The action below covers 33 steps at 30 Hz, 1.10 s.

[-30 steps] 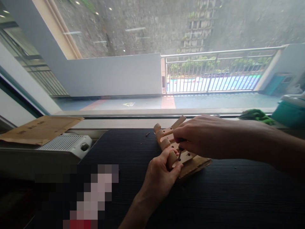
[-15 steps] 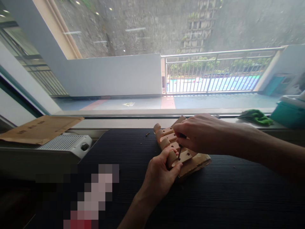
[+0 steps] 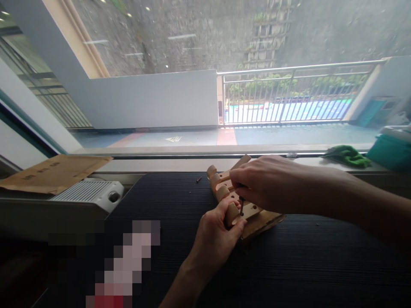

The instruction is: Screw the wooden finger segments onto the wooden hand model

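Note:
A wooden rack-like piece, with several slats, rounded ends and dark screw holes, lies on the black table. My left hand grips its near end, thumb on one side and fingers round the rounded end. In my right hand is a screwdriver, its handle mostly hidden by the closed fingers. The shaft points down, its tip at a hole in the nearest slat, just beside my left thumb. A loose screw rests on the table, left of the wooden piece.
Beyond the table runs a window sill with a green cloth and a teal container at the right. At the left, a brown envelope lies over a white radiator. Blurred blocks cover the lower left.
My right hand has shifted slightly left and turned a little, and the screwdriver stands more upright. My left hand keeps its grip on the wooden piece.

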### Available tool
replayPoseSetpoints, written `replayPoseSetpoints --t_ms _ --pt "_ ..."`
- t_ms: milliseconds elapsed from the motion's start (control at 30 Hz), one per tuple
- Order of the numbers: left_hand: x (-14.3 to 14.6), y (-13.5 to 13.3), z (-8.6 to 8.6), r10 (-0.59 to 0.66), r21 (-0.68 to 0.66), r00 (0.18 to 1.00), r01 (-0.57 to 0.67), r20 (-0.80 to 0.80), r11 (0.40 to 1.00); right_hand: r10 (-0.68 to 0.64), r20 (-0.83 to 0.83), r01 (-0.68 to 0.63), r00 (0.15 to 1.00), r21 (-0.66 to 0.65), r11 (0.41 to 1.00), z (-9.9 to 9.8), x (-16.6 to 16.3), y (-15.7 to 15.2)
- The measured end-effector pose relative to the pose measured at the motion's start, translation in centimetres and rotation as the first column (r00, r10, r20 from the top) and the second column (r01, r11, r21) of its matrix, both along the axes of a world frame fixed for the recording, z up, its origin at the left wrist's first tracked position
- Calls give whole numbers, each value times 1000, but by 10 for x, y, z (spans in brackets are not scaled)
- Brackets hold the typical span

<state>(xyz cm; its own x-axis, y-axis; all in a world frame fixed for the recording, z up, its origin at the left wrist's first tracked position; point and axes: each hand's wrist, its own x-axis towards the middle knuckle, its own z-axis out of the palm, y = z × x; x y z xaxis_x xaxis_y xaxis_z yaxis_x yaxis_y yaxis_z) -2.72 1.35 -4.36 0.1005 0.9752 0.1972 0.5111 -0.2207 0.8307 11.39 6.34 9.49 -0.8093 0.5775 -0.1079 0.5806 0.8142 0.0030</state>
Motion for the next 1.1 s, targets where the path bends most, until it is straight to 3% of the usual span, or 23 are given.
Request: replayPoseSetpoints --t_ms 267,367,567,833,1100 --pt "1 1 -1 -8 34 999 7 36 999 -25 -96 23 995 -24 999 5 12 4" --pt "0 2 -3 4 38 1000 -5 31 999 -38 -60 36 997 -34 999 10 15 6" --pt "0 0 -3 4 28 1000 -4 -5 1000 83 -34 -84 996 -43 996 2 14 6" --pt "0 1 -2 8 34 1000 -8 11 999 -23 19 23 1000 25 999 3 6 0" --pt "0 0 -2 -7 30 1000 7 20 1000 25 -74 -26 997 -11 1000 1 18 5"
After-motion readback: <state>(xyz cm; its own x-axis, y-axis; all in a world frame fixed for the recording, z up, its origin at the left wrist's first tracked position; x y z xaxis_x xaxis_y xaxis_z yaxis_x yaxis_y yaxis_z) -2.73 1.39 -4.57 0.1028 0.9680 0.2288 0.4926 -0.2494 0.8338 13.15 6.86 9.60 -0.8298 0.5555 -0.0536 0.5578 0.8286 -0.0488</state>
